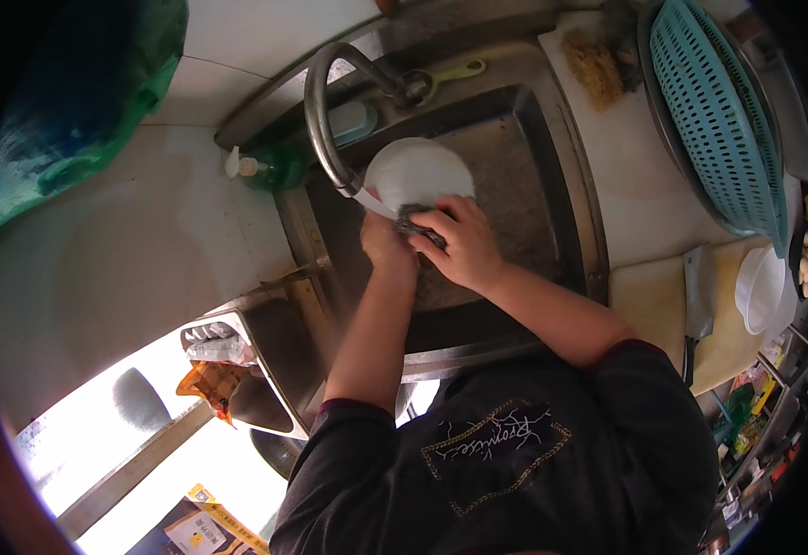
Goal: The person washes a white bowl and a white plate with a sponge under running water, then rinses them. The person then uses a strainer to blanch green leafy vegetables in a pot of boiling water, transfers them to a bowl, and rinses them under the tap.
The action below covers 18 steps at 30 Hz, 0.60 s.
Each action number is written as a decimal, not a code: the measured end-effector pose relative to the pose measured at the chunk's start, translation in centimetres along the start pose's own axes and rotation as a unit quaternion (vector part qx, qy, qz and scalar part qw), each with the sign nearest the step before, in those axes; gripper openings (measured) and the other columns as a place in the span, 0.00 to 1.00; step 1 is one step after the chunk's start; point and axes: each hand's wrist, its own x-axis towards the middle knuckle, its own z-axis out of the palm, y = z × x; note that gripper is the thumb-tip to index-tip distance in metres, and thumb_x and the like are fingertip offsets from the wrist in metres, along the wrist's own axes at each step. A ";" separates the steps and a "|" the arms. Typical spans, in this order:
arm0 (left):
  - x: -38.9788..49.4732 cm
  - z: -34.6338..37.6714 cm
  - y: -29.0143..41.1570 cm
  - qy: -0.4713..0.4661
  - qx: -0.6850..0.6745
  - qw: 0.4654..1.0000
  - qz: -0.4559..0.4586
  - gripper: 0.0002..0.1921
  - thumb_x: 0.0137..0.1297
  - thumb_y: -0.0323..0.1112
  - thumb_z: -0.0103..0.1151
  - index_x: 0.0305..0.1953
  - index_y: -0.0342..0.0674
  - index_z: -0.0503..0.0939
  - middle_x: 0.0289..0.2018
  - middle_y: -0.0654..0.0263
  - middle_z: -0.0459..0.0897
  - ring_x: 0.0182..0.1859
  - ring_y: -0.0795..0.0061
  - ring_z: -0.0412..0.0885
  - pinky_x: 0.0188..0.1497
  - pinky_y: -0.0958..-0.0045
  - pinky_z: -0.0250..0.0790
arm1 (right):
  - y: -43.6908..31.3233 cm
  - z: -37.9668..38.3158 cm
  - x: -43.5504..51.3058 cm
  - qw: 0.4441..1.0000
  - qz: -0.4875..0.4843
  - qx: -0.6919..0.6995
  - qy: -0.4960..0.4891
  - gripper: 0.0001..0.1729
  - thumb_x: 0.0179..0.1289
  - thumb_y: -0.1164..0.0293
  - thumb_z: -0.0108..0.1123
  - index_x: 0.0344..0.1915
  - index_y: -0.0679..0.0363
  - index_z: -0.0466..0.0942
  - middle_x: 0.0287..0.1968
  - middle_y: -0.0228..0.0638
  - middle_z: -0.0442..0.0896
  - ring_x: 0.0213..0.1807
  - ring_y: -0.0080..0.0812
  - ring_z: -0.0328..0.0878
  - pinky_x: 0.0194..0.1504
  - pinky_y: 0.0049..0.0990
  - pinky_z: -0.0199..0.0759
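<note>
My left hand [384, 239] grips the near left edge of a round white dish [421, 166], its fingers partly hidden beneath it. The dish is held over a dark metal sink basin [515, 208]. In my right hand [465, 243] is a dark grey scouring pad [419, 223], which lies against the near edge of the dish. Water [374, 203] runs from the curved metal faucet [317, 114] down beside the pad.
A green soap pump bottle [275, 168] stands left of the sink. On the right are turquoise colanders [712, 118], a cutting board [646, 291] with a cleaver [698, 291] and a white bowl [760, 290]. A tray [275, 395] holding packages is at lower left.
</note>
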 end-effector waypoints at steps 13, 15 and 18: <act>-1.2 -0.1 -0.6 0.038 -0.055 0.997 -0.034 0.23 0.74 0.49 0.42 0.58 0.38 0.69 0.53 0.60 0.75 0.52 0.62 0.76 0.54 0.62 0.71 | 1.0 3.2 -3.3 0.994 0.084 -0.069 0.026 0.14 0.58 0.64 0.62 0.44 0.54 0.79 0.43 0.42 0.76 0.47 0.47 0.70 0.50 0.41 0.65; -1.5 -0.1 -0.9 -0.026 -0.098 0.995 -0.025 0.25 0.73 0.53 0.43 0.58 0.38 0.69 0.53 0.60 0.76 0.53 0.64 0.76 0.55 0.63 0.71 | 0.8 3.1 -1.1 0.996 0.022 -0.089 0.002 0.14 0.58 0.65 0.61 0.44 0.54 0.79 0.43 0.43 0.77 0.46 0.48 0.71 0.50 0.41 0.66; -1.7 0.4 -0.5 0.041 0.056 0.998 -0.012 0.26 0.73 0.52 0.43 0.58 0.35 0.69 0.54 0.60 0.74 0.54 0.66 0.74 0.55 0.65 0.71 | 4.4 2.4 2.9 0.988 0.134 0.007 0.077 0.13 0.59 0.66 0.60 0.44 0.57 0.79 0.44 0.46 0.78 0.46 0.49 0.74 0.48 0.41 0.68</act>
